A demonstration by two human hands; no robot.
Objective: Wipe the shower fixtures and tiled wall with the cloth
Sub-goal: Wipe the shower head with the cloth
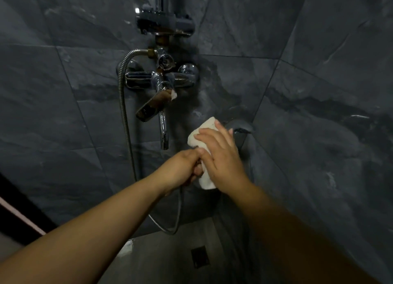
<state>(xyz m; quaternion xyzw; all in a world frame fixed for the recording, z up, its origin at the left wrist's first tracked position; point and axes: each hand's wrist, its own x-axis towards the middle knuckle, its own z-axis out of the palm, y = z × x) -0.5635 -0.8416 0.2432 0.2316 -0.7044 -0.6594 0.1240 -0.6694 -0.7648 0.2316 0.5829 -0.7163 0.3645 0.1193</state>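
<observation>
My left hand (180, 169) grips the handle of a hand shower, whose dark head (240, 128) sticks out to the right in front of the tiled wall (63, 113). A white cloth (203, 132) is wrapped over the handle. My right hand (221, 154) lies over the cloth with fingers and thumb closed around it. The handle itself is hidden under the hands and cloth. The chrome mixer tap (161, 79) with its lever (152, 108) and spout (163, 132) sits just above and left of my hands.
A metal hose (125, 122) loops from the mixer down the wall and back up to my left hand. The riser pipe and bracket (164, 24) stand above the mixer. A square floor drain (200, 256) lies below. Tiled walls meet in a corner on the right.
</observation>
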